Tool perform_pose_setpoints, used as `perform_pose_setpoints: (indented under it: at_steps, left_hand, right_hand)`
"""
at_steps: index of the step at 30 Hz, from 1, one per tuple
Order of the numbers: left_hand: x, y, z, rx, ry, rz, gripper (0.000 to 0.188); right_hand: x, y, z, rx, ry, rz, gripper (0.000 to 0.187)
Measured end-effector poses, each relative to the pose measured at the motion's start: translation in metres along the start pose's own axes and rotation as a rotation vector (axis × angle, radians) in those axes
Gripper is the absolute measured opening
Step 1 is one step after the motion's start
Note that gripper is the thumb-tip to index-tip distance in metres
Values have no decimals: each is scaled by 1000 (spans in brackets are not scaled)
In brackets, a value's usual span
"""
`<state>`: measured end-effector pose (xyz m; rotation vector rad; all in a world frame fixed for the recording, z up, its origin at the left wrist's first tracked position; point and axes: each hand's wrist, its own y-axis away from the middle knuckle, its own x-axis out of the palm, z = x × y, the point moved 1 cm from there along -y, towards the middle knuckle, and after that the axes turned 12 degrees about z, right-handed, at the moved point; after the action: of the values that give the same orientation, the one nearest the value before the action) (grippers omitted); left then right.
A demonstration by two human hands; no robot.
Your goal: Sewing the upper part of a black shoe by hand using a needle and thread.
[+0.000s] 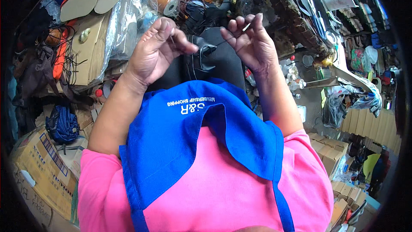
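Observation:
A black leather-looking piece with straps or loops (204, 54) rests on my dark-trousered lap, between my two hands. My left hand (156, 51) is raised to the left of it, fingers curled in; a thin, light sliver shows by the fingers, too fine to name. On the other side my right hand (253, 45) is held up palm toward me, its fingers bent around a small pale stick-like thing (246, 27). A thin dark line, like thread, seems to run from the right hand toward the black piece. Both hands are apart from each other.
Flattened cardboard (96, 47) and clear plastic sheeting (128, 30) lie at the left. An orange spool (163, 2) sits beyond my lap near brown cord. A printed carton (47, 169) stands at lower left. A metal stand (343, 75) and small bottles (294, 75) are at the right.

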<state>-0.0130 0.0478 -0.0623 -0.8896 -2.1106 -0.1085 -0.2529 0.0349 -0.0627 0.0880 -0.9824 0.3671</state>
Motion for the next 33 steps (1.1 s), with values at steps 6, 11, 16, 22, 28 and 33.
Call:
perform_pose_setpoints:
  at_steps: [6, 11, 16, 22, 28, 33]
  left_hand:
    - [-51, 46, -24, 41, -226, -566, 13]
    - [-66, 48, -38, 89, -468, -389, 8]
    - [-47, -6, -19, -367, -1163, -151, 34]
    - [-37, -45, 9, -644, -1340, 90, 48]
    - [-56, -48, 19, -577, -1226, 165, 42]
    - [-56, -50, 18, -635, -1276, 155, 39]
  right_hand:
    - [-28, 28, 54, -33, 657, -464, 21]
    - [-61, 57, 63, 74, 913, -358, 14]
    - [-31, 40, 30, 232, 1531, -14, 16]
    - [-15, 32, -6, 155, 1829, 174, 14]
    - [-6, 26, -6, 142, 1709, 92, 13]
    - [-5, 21, -5, 155, 1730, 144, 13]
